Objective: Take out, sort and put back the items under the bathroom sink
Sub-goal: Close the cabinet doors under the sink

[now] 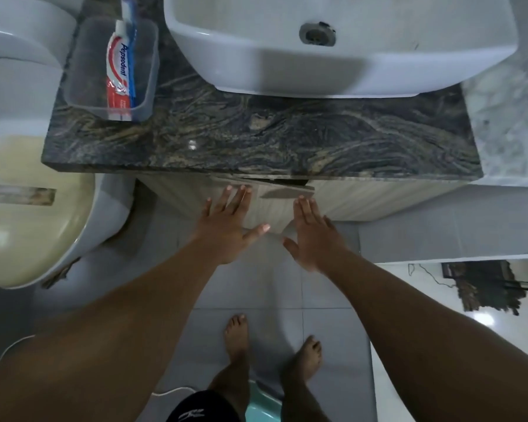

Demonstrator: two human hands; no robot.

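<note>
I look straight down at a vanity with pale wood-grain cabinet doors point(363, 199) under a dark marbled countertop point(256, 138). My left hand point(226, 220) lies flat with spread fingers against the left door. My right hand point(311, 236) is flat with straight fingers against the right door. The right door's top edge point(287, 193) stands slightly ajar near the middle seam. Nothing inside the cabinet shows. Both hands hold nothing.
A white basin point(333, 65) sits on the countertop. Left of it a clear plastic tray point(80, 95) holds a toothpaste tube point(119, 68) and a toothbrush. A toilet point(28, 208) stands at the left. My bare feet point(272, 345) are on grey floor tiles.
</note>
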